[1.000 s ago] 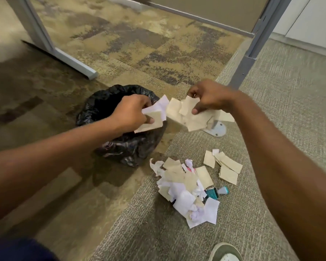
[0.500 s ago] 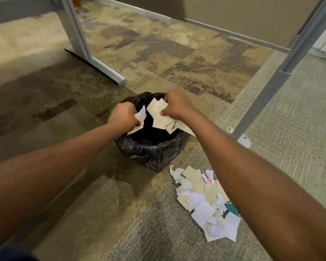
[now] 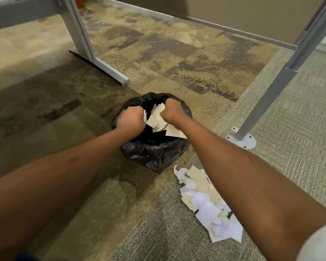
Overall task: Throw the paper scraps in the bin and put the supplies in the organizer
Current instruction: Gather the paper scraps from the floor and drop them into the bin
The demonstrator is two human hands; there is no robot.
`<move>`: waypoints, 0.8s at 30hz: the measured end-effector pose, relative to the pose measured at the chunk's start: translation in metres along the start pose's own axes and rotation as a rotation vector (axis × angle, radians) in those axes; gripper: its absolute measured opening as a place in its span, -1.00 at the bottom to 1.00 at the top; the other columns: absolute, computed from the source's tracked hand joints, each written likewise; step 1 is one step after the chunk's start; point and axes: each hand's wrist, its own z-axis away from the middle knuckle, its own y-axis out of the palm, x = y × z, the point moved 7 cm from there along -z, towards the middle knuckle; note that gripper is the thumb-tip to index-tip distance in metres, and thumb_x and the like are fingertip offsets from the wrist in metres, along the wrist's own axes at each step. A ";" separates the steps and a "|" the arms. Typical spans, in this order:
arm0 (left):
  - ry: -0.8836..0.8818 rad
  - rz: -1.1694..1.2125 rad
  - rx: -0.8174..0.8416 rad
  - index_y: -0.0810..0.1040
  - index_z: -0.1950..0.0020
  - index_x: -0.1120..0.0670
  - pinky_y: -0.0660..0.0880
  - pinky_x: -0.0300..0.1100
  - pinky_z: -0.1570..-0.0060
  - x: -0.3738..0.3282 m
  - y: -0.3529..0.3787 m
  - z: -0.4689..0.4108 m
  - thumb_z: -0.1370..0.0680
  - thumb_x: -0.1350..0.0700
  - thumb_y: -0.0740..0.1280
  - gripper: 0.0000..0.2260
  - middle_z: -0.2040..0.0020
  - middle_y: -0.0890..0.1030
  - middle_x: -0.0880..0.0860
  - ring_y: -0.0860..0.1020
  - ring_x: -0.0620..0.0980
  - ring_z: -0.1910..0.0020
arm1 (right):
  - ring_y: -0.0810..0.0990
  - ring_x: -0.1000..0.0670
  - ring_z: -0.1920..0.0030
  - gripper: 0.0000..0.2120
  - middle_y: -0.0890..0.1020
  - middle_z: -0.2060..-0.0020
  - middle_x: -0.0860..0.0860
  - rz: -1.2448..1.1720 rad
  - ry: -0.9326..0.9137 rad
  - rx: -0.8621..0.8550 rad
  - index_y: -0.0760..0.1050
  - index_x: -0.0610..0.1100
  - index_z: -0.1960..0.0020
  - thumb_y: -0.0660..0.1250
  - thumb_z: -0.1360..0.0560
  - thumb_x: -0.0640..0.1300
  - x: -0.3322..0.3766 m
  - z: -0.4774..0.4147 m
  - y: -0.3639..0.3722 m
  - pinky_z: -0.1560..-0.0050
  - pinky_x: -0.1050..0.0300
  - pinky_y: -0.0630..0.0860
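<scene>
A small bin lined with a black bag (image 3: pixel 154 153) stands on the carpet in the middle of the view. Both my fists are over its opening. My left hand (image 3: pixel 131 119) is closed around a white scrap that peeks out at its right edge. My right hand (image 3: pixel 172 111) grips a bunch of beige paper scraps (image 3: pixel 159 121) that hang down into the mouth of the bin. A heap of white and beige paper scraps (image 3: pixel 205 202) lies on the floor right of the bin, partly hidden by my right forearm.
A grey desk leg with a long foot (image 3: pixel 102 66) stands behind the bin to the left. A slanted grey post with a round floor plate (image 3: pixel 243 140) stands to the right. A partition wall (image 3: pixel 233 12) runs along the back.
Both hands carried their scraps leftward and down from beside the bin to right over its opening. The view shifted, so the bin sits nearer the centre and the floor heap lower right.
</scene>
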 end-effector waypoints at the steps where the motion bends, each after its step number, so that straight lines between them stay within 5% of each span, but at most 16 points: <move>1: -0.005 0.011 -0.008 0.24 0.33 0.11 0.25 -0.09 0.48 -0.002 -0.002 0.001 -0.53 0.28 0.21 -0.73 0.37 0.36 0.12 0.34 0.09 0.45 | 0.08 0.00 0.42 -0.60 0.14 0.41 -0.03 -0.004 -0.020 0.025 0.04 -0.07 0.34 0.17 -0.52 -0.34 0.002 -0.002 0.001 0.39 0.10 0.00; 4: -0.008 0.027 -0.022 0.28 0.30 0.12 0.25 -0.12 0.51 -0.009 -0.006 0.002 -0.54 0.25 0.19 -0.78 0.34 0.40 0.13 0.38 0.10 0.42 | 0.14 -0.01 0.47 -0.57 0.18 0.46 -0.04 0.058 -0.129 0.122 0.09 -0.10 0.38 0.21 -0.58 -0.18 0.013 -0.002 0.001 0.43 0.10 0.06; 8: 0.032 0.066 -0.084 0.32 0.19 0.14 0.26 -0.08 0.47 -0.021 -0.015 0.004 -0.55 0.20 0.17 -0.88 0.33 0.44 0.13 0.39 0.12 0.41 | 0.21 -0.06 0.47 -0.65 0.30 0.46 -0.15 0.167 -0.207 0.136 0.27 -0.29 0.38 0.20 -0.55 -0.25 0.020 -0.003 -0.012 0.38 0.07 0.16; 11: 0.130 0.063 -0.208 0.32 0.08 0.16 0.28 -0.07 0.46 -0.037 -0.026 0.011 -0.53 0.14 0.17 -0.91 0.31 0.52 0.15 0.43 0.15 0.43 | 0.55 -0.20 0.15 -0.80 0.62 0.19 -0.23 0.285 -0.274 0.063 0.56 -0.31 0.07 0.22 -0.51 -0.20 0.026 -0.005 -0.025 0.10 -0.01 0.46; 13: 0.216 0.023 -0.294 0.34 -0.03 0.18 0.30 -0.05 0.36 -0.055 -0.034 0.018 -0.50 0.08 0.18 -0.80 0.23 0.57 0.18 0.51 0.21 0.33 | 0.50 -0.20 -0.09 -0.80 0.64 0.13 -0.14 0.362 -0.311 -0.036 0.56 -0.18 0.04 0.21 -0.48 -0.13 0.021 -0.005 -0.036 -0.16 -0.09 0.43; 16: 0.305 -0.016 -0.305 0.32 -0.24 0.20 0.39 0.09 0.11 -0.085 -0.030 0.029 -0.46 -0.01 0.19 -0.57 -0.06 0.57 0.22 0.49 0.29 -0.07 | 0.32 -0.19 -0.32 -0.71 0.63 -0.06 -0.06 0.356 -0.336 -0.300 0.55 -0.06 -0.14 0.21 -0.47 -0.05 -0.001 0.003 -0.059 -0.30 -0.11 0.32; 19: 0.394 -0.052 -0.287 0.27 -0.34 0.21 0.35 0.21 -0.16 -0.114 -0.016 0.046 -0.46 -0.08 0.16 -0.46 -0.30 0.44 0.23 0.32 0.30 -0.33 | 0.22 -0.21 -0.40 -0.64 0.54 -0.21 -0.09 0.354 -0.364 -0.466 0.51 -0.05 -0.21 0.23 -0.45 0.01 -0.029 0.025 -0.072 -0.32 -0.12 0.30; 24: 0.744 -0.161 -0.320 0.32 -0.38 0.22 0.13 0.29 -0.38 -0.167 0.018 0.089 -0.43 -0.04 0.20 -0.43 -0.39 0.38 0.27 0.25 0.35 -0.39 | 0.20 -0.24 -0.40 -0.68 0.46 -0.24 -0.16 0.203 -0.267 -0.579 0.52 -0.10 -0.16 0.29 -0.41 -0.11 -0.097 0.068 -0.079 -0.31 -0.16 0.25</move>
